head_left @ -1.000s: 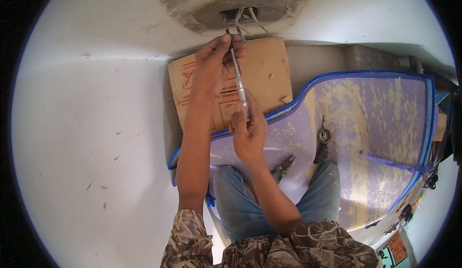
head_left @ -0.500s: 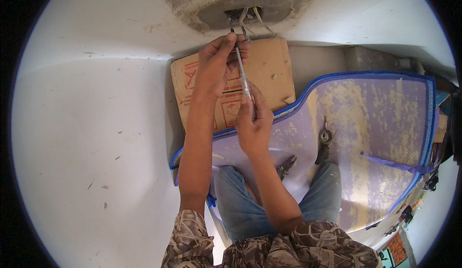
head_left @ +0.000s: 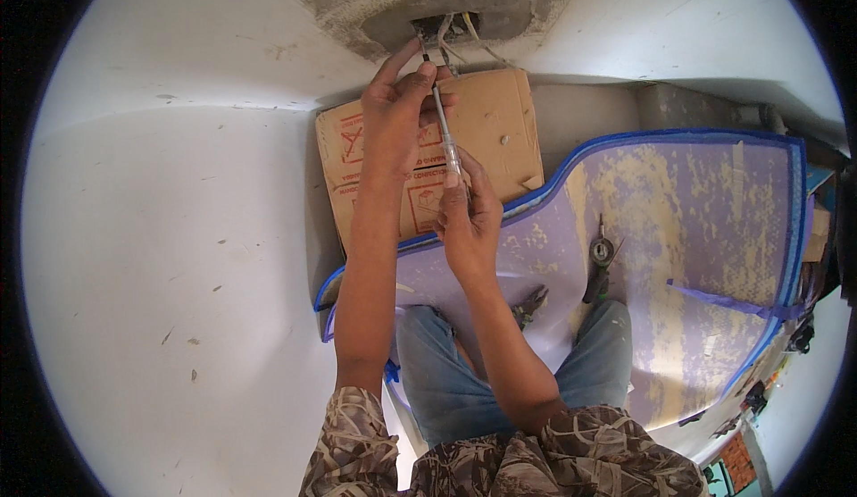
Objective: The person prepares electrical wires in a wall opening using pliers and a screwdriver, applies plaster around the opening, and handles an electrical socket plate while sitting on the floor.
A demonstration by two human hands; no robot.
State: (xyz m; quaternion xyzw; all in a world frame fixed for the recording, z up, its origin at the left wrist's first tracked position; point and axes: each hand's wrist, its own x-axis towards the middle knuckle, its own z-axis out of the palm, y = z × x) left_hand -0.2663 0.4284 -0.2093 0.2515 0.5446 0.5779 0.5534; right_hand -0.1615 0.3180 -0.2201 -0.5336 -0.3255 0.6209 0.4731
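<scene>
My right hand [head_left: 471, 220] is closed round the clear handle of a screwdriver [head_left: 451, 156], its metal shaft slanting up and slightly left. My left hand [head_left: 393, 117] is above it, thumb and fingers pinched where the shaft's tip goes out of sight. Between them a thin dark wire [head_left: 425, 52] sticks up toward the wall. The index finger reaches to the lower left edge of a wall opening [head_left: 460, 25] ringed by grey mortar. Pale wires [head_left: 444, 37] hang out of this opening, just right of my left hand.
A cardboard box [head_left: 500, 140] stands under the opening against the wall. A purple mat with blue edging [head_left: 678, 229] lies before me and to the right. On it are pliers [head_left: 530, 308] and a dark-handled tool with a round middle [head_left: 601, 251]. A concrete ledge [head_left: 683, 108] is behind.
My left index finger has stretched up to the edge of the wall opening. Both hands and the screwdriver have shifted slightly left; the screwdriver stays in my right hand.
</scene>
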